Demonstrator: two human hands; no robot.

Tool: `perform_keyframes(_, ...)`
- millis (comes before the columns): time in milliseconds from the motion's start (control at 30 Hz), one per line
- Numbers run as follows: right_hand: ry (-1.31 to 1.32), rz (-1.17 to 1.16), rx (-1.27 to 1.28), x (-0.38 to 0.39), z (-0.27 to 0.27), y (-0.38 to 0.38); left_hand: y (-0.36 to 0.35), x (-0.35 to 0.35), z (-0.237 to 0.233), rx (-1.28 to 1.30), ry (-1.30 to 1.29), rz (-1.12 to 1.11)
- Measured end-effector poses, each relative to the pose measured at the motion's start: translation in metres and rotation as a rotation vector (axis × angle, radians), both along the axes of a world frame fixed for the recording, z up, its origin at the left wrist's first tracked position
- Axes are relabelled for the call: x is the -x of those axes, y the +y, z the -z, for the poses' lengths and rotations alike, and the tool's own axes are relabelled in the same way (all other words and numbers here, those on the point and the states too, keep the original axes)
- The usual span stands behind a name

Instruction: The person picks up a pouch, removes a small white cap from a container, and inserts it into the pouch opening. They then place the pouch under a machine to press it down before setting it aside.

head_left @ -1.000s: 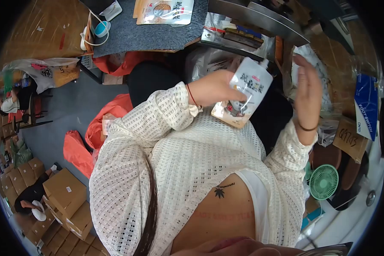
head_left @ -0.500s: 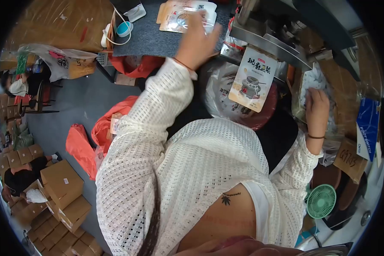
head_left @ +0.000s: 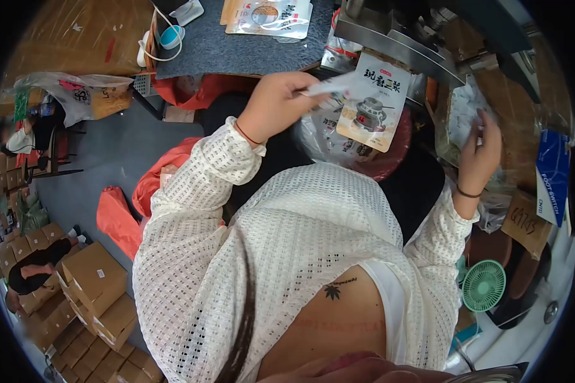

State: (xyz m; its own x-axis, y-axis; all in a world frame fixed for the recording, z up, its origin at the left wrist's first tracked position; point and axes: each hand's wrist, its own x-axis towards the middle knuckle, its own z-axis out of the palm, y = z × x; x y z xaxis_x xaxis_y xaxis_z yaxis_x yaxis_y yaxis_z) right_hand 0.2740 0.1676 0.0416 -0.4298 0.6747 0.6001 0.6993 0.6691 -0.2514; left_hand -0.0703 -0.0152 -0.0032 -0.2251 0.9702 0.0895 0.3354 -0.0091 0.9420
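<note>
My left hand (head_left: pixel 278 105) pinches a pale, flat pouch (head_left: pixel 336 85), seen nearly edge-on and blurred by motion. Just to its right, a printed stand-up pouch (head_left: pixel 372 105) with a pot picture hangs at the jaw of a metal machine (head_left: pixel 396 41). Beneath that pouch sits a red tub (head_left: pixel 399 159) lined with clear plastic and holding more printed pouches. My right hand (head_left: pixel 482 150) is at the box of small white packets (head_left: pixel 467 108), its fingers apart; I make out nothing between them.
A stack of printed pouches (head_left: pixel 268 18) lies on the grey-covered table (head_left: pixel 236 57). Red bags (head_left: pixel 118 217) lie on the floor to the left, near cardboard boxes (head_left: pixel 96 274). A green fan (head_left: pixel 483 285) stands at the right. One person sits and another bends among boxes farther left.
My left hand has come from the pouch stack back toward the machine, now with a pouch in its fingers. My right hand stays by the white packets, its fingers now pointing up more.
</note>
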Motion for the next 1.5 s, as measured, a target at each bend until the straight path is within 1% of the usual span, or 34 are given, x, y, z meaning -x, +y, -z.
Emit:
perform_keyframes(33, 0.107, -0.028, 0.177, 0.009, -0.001, -0.014, 0.001, -0.008, -0.003, 0.053, -0.038, 0.049)
perform_keyframes(67, 0.216, -0.051, 0.355, 0.023, -0.005, -0.031, 0.004, -0.015, -0.001, 0.054, -0.055, 0.088)
perform_keyframes(100, 0.35, -0.27, 0.482, 0.036, -0.009, -0.044, 0.007, -0.023, -0.001, 0.054, -0.061, 0.104)
perform_keyframes(167, 0.495, -0.489, 0.645, 0.054, -0.011, -0.057, 0.011, -0.04, -0.003, 0.052, -0.068, 0.142)
perform_keyframes(233, 0.515, -0.475, 0.692, 0.068, -0.017, -0.065, 0.013, -0.052, -0.007, 0.132, -0.191, 0.184)
perform_keyframes(300, 0.32, -0.429, 0.519, 0.069, -0.019, -0.061, 0.013, -0.065, -0.009, 0.162, -0.311, 0.186)
perform_keyframes(333, 0.236, -0.424, 0.413, 0.067, -0.02, -0.056, 0.012, -0.072, 0.0, 0.146, -0.514, 0.208)
perform_keyframes(367, 0.15, -0.423, 0.308, 0.066, -0.02, -0.052, 0.011, -0.075, -0.003, 0.195, -0.52, 0.23)
perform_keyframes(400, 0.132, -0.45, 0.301, 0.064, -0.019, -0.052, 0.013, -0.081, 0.004, 0.162, -0.564, 0.252)
perform_keyframes(433, 0.162, -0.446, 0.364, 0.062, -0.02, -0.053, 0.013, -0.088, 0.012, 0.133, -0.61, 0.272)
perform_keyframes(500, 0.223, -0.425, 0.491, 0.056, -0.023, -0.058, 0.013, -0.09, 0.014, 0.212, -0.562, 0.301)
perform_keyframes(533, 0.355, -0.342, 0.537, 0.053, -0.022, -0.058, 0.015, -0.091, 0.013, 0.247, -0.534, 0.321)
perform_keyframes(633, 0.426, -0.324, 0.572, 0.051, -0.02, -0.056, 0.017, -0.094, 0.006, 0.259, -0.554, 0.299)
perform_keyframes(667, 0.276, -0.324, 0.541, 0.052, -0.023, -0.059, 0.017, -0.096, 0.006, 0.266, -0.568, 0.305)
perform_keyframes(767, 0.143, -0.323, 0.462, 0.048, -0.016, -0.054, 0.018, -0.1, 0.011, 0.299, -0.603, 0.33)
perform_keyframes(800, 0.067, -0.35, 0.486, 0.045, -0.018, -0.053, 0.018, -0.102, 0.014, 0.328, -0.618, 0.346)
perform_keyframes(833, 0.103, -0.389, 0.561, 0.046, -0.02, -0.053, 0.015, -0.103, 0.016, 0.36, -0.634, 0.363)
perform_keyframes(867, 0.14, -0.424, 0.638, 0.045, -0.022, -0.053, 0.015, -0.102, 0.001, 0.413, -0.718, 0.402)
perform_keyframes(900, 0.179, -0.455, 0.71, 0.044, -0.024, -0.052, 0.014, -0.103, 0.004, 0.414, -0.768, 0.413)
perform_keyframes(933, 0.182, -0.426, 0.656, 0.04, -0.027, -0.052, 0.014, -0.103, 0.009, 0.411, -0.815, 0.425)
perform_keyframes(967, 0.136, -0.316, 0.452, 0.035, -0.032, -0.048, 0.015, -0.102, 0.012, 0.406, -0.863, 0.437)
perform_keyframes(1033, -0.104, -0.064, 0.159, 0.005, -0.027, -0.024, 0.023, -0.093, 0.011, 0.384, -0.827, 0.388)
perform_keyframes(1067, -0.196, -0.017, 0.16, -0.015, -0.015, -0.012, 0.028, -0.086, 0.012, 0.373, -0.809, 0.359)
perform_keyframes(1133, -0.377, 0.077, 0.164, -0.044, 0.013, 0.003, 0.044, -0.073, 0.018, 0.298, -0.89, 0.301)
perform_keyframes(1167, -0.39, 0.034, 0.155, -0.041, 0.015, 0.004, 0.054, -0.066, 0.021, 0.258, -0.927, 0.273)
perform_keyframes(1233, -0.416, -0.049, 0.133, -0.032, 0.016, 0.005, 0.068, -0.055, 0.018, 0.307, -0.969, 0.248)
perform_keyframes(1300, -0.324, -0.086, 0.186, -0.03, 0.018, 0.009, 0.075, -0.049, 0.014, 0.356, -1.031, 0.214)
perform_keyframes(1333, -0.276, -0.107, 0.209, -0.029, 0.019, 0.013, 0.075, -0.047, 0.014, 0.343, -1.009, 0.217)
perform_keyframes(1433, -0.297, -0.101, 0.265, -0.031, 0.017, 0.018, 0.07, -0.033, 0.018, 0.144, -0.585, -0.056)
perform_keyframes(1467, -0.306, -0.105, 0.285, -0.03, 0.016, 0.018, 0.072, -0.016, 0.011, 0.033, -0.507, -0.161)
perform_keyframes(1500, -0.315, -0.105, 0.306, -0.029, 0.014, 0.017, 0.084, 0.014, 0.015, -0.175, 0.007, -0.231)
